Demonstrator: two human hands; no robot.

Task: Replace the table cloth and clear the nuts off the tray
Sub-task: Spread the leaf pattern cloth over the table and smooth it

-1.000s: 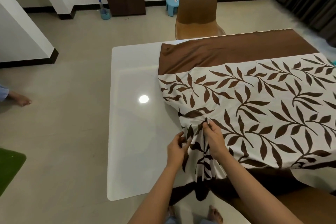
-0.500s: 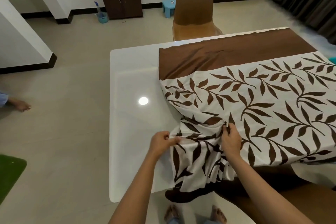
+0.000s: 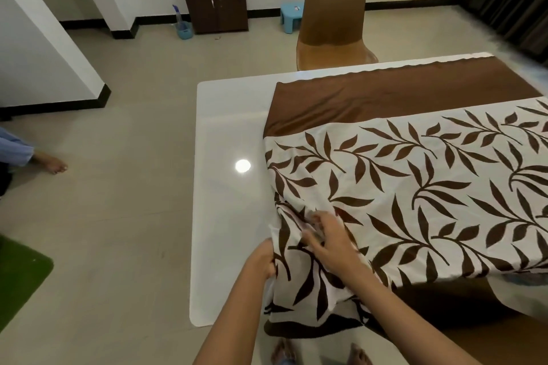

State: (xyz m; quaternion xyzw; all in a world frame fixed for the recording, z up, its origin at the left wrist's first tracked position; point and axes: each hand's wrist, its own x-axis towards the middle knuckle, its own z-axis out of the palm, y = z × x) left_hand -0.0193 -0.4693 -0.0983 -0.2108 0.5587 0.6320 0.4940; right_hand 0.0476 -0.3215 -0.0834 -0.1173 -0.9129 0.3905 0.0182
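**Leaf-print tablecloth: near-left corner bunched**

The leaf-print tablecloth (image 3: 415, 186), with its brown border, covers the right part of the white tabletop (image 3: 228, 133); the left strip is bare. The near-left corner is bunched under my hands. My left hand (image 3: 262, 261) grips the cloth's left edge, fingers curled round it. My right hand (image 3: 332, 243) lies on the folds just beside it; it is blurred, so I cannot tell pinch from press. The bare surface lies left of both hands, and the left hand is nearer. My judgement is that the pull goes leftward, along the cloth's long axis. No tray or nuts are in view.
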